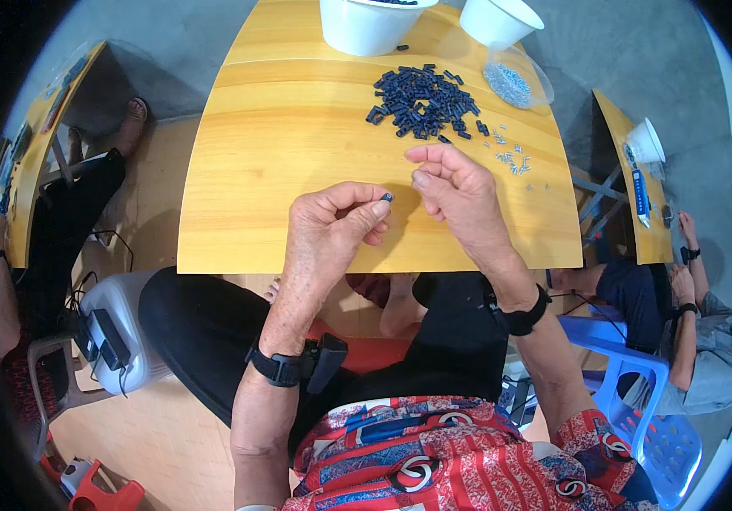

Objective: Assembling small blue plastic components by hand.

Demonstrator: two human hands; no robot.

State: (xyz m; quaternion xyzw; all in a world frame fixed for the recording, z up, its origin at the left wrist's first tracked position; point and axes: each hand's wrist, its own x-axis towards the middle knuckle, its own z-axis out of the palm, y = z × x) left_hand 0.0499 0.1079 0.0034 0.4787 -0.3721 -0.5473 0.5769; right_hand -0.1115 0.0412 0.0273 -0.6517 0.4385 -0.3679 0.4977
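Between the thumb and forefinger of my left hand [336, 220] is a small dark blue plastic piece [386, 198], its end showing past the fingertips. My right hand [460, 192] hovers just right of it, apart from the piece, fingers bent in toward the thumb. Whatever it may pinch is too small to make out. Beyond both hands lies a loose pile of dark blue plastic pieces [426, 100] of the same look. Small silver screw-like parts [512, 160] are scattered to the right of the pile.
A clear round dish of small silver parts [507, 85] stands at the far right of the wooden table [281, 128]. Behind are a white tub [357, 30] with dark pieces and another white tub [495, 21]. People sit at tables on both sides; a blue plastic chair [626, 362] is at right.
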